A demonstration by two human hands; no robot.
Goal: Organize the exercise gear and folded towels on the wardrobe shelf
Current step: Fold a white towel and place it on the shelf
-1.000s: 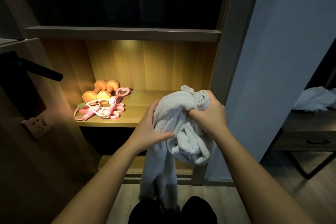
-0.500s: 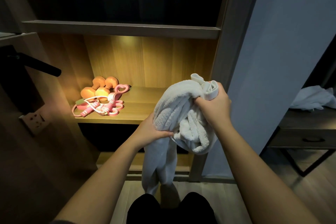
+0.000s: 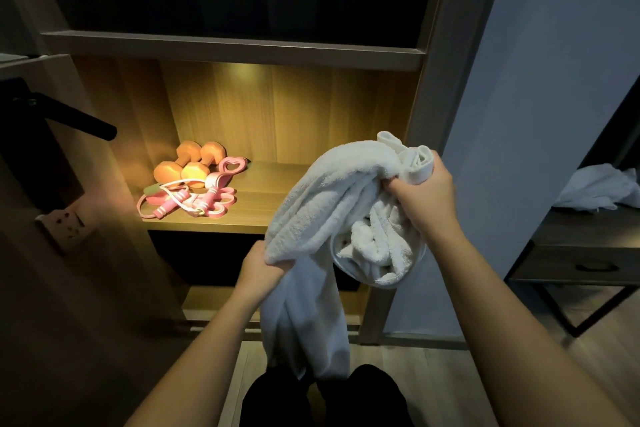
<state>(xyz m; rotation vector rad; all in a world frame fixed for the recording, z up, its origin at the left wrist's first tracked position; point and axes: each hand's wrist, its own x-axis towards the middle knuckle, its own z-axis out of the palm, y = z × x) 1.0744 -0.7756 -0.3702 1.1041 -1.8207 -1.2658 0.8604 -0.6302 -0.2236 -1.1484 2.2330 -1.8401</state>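
Note:
A crumpled white towel (image 3: 329, 198) hangs in front of the lit wardrobe shelf (image 3: 263, 198). My right hand (image 3: 424, 191) grips its bunched top corner, held high. My left hand (image 3: 259, 270) pinches a lower fold, and the rest of the cloth dangles toward the floor. On the shelf's left side lie two orange dumbbells (image 3: 188, 165), a pink heart-shaped handle (image 3: 232, 166) and a tangled pink jump rope with bands (image 3: 187, 201).
A black door handle (image 3: 76, 120) juts out at the left, with a wall socket (image 3: 67, 222) below it. At the right stands a dark side table (image 3: 581, 253) with another white cloth (image 3: 599, 187) on top. My dark-clad knees (image 3: 322, 395) are at the bottom edge.
My right hand has lifted the towel's top corner up and to the right. My left hand has slid down the cloth, drawing the towel out longer.

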